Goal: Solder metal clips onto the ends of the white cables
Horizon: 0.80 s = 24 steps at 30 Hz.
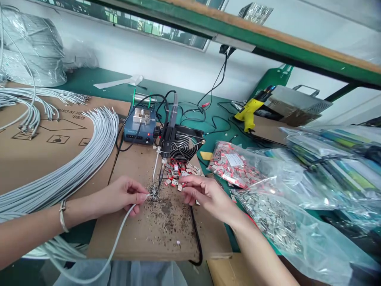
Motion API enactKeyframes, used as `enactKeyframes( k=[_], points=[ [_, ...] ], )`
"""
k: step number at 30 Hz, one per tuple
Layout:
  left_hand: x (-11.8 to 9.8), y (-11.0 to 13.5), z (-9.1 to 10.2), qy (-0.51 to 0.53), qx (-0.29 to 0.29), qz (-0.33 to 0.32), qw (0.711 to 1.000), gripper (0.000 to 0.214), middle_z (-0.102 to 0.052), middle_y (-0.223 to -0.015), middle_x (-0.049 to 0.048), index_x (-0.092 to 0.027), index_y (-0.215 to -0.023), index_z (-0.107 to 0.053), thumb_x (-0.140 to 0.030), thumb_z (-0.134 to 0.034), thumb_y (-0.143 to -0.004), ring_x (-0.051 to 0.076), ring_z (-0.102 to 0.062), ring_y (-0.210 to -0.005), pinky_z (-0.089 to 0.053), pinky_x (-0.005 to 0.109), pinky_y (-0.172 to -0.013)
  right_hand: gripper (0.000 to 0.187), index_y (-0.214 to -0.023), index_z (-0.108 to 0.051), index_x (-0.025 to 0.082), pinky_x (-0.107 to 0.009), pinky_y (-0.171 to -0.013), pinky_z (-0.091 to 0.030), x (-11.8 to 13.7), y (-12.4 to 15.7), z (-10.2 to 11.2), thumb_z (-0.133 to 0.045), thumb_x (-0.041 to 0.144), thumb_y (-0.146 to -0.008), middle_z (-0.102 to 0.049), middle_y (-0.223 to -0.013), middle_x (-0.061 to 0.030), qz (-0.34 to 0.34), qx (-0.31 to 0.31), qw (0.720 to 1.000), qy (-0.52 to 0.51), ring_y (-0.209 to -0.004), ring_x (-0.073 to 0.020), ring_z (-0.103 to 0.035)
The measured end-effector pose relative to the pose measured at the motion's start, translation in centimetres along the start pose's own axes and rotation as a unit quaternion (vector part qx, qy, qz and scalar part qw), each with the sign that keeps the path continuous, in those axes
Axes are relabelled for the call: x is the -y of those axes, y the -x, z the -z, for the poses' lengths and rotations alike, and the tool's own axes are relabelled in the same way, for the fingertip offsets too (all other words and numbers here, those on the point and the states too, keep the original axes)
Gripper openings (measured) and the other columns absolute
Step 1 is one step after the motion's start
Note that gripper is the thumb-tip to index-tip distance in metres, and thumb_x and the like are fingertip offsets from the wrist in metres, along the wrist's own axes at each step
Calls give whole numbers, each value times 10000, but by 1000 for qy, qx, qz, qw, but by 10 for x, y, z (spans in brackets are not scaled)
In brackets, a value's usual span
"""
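Note:
My left hand [125, 197] pinches a white cable [120, 228] close to its end, which points at a heap of solder bits beneath the soldering iron [168, 137]. The iron stands tip down in a holder, with a thin metal tube [155, 169] beside it. My right hand [205, 194] is right of the iron tip, thumb and forefinger closed around a small metal connector [179, 187]. Behind those fingers lies a loose pile of red and silver connectors [175, 170]. The cable runs down from my left hand toward my lap.
A blue soldering station [139, 129] and a black fan [186, 143] stand behind the iron. Bundled white cables [86, 159] cover the left cardboard. At right are bags of connectors [238, 163] and metal parts [270, 218], plus a yellow heat gun [250, 113]. A shelf [268, 43] spans above.

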State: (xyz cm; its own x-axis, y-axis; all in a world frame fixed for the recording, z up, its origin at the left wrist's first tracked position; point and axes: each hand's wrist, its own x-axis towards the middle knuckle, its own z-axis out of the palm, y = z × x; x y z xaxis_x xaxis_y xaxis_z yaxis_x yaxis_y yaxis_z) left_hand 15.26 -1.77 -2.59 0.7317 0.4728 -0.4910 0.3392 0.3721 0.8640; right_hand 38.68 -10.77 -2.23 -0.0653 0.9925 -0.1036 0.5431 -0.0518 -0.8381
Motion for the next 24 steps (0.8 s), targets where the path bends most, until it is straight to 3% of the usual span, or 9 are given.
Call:
enactKeyframes(
  k=[2,5,8,12,16,19,24],
  points=[
    [-2,1,-2,7,8,6,1000,340,-539,-518,-55,-90,-813,-614,-379,-711,-662,82,-519,-476,-443,210,-480,128,-849,-569,178,-258,-535,-483,8,2,-6,-476,266,-857,-606,-692,-16,17,37,998,-46,-587,-135,-597],
    [-3,1,-2,13,13,19,1000,351,-551,-543,-53,-91,-851,-605,-366,-714,-661,83,-521,-474,-448,217,-475,122,-742,-612,178,-247,-539,-413,15,1,-12,-565,258,-822,-578,-670,-4,54,35,997,40,-598,-120,-519],
    [-3,-1,-1,18,22,19,999,320,-554,-547,-54,-93,-851,-605,-350,-697,-684,80,-518,-466,-442,215,-469,122,-728,-610,180,-230,-484,-352,14,-3,-19,-579,258,-817,-524,-590,28,34,27,998,54,-530,-97,-451],
    [-5,-4,-1,12,17,20,1000,298,-568,-573,-44,-82,-886,-612,-315,-675,-711,80,-523,-470,-440,216,-472,101,-734,-584,171,-213,-516,-438,7,-13,-31,-632,254,-765,-584,-627,17,-43,58,989,-127,-567,-97,-559],
    [-4,-7,-1,22,10,12,1000,290,-579,-568,-46,-83,-938,-608,-274,-658,-726,73,-518,-457,-435,204,-466,236,-771,-603,160,-203,-589,-522,6,-19,-42,-753,291,-643,-656,-681,8,-132,45,938,-317,-592,-89,-642],
    [-2,-10,-1,15,18,0,1000,221,-585,-580,-39,-89,-890,-627,-258,-634,-748,67,-522,-462,-440,191,-466,276,-783,-627,150,-183,-591,-548,6,-20,-46,-778,306,-612,-692,-697,0,-154,26,911,-381,-587,-85,-668],
    [1,-12,0,9,22,2,1000,169,-586,-596,-28,-102,-816,-651,-261,-610,-772,66,-531,-473,-457,184,-471,283,-766,-634,138,-175,-578,-568,8,-19,-47,-797,292,-593,-703,-651,-5,-162,8,896,-414,-573,-96,-682]
  ],
)
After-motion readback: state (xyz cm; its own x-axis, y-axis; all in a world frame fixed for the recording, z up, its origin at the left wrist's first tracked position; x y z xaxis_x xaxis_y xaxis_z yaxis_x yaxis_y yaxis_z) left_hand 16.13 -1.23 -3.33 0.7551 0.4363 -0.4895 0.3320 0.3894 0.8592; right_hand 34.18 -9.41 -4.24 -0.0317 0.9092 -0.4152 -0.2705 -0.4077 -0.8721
